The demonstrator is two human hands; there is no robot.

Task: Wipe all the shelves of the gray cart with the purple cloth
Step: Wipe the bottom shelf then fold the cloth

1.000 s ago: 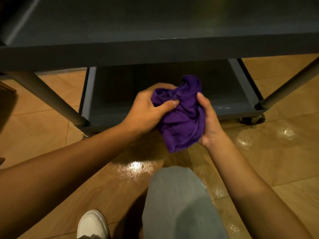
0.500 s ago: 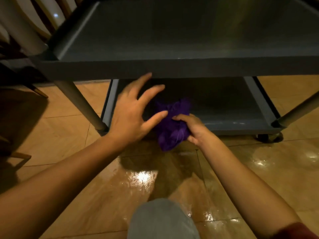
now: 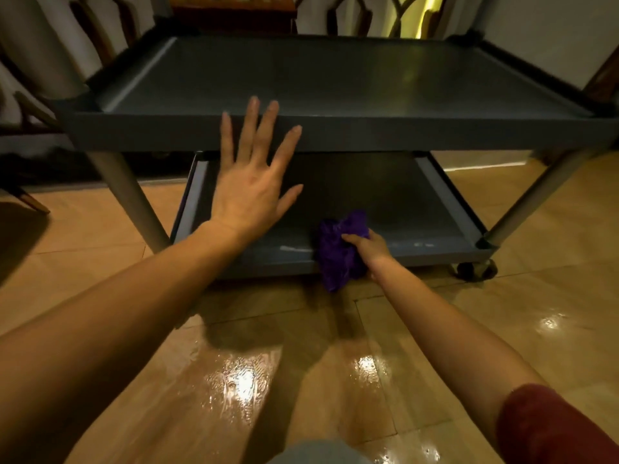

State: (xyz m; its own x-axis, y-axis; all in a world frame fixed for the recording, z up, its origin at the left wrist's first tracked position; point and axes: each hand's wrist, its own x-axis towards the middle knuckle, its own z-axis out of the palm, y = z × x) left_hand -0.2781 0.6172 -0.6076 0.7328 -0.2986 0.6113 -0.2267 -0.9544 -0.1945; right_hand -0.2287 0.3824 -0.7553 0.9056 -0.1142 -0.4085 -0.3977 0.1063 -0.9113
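Observation:
The gray cart fills the upper half of the view, with an upper shelf and a lower shelf near the floor. A bunched purple cloth lies over the front rim of the lower shelf, and my right hand is shut on it. My left hand is open with fingers spread, raised in front of the upper shelf's front rim; its fingertips overlap the rim, and I cannot tell whether they touch it.
Slanted gray legs stand at the cart's front corners, with a caster wheel at the right. Glossy tan floor tiles lie below. Wooden chairs stand at the left and behind the cart. My knee shows at the bottom.
My left hand has let go of the cloth and risen toward the upper shelf rim. My right hand has carried the cloth down onto the lower shelf's front edge. The view has pulled back.

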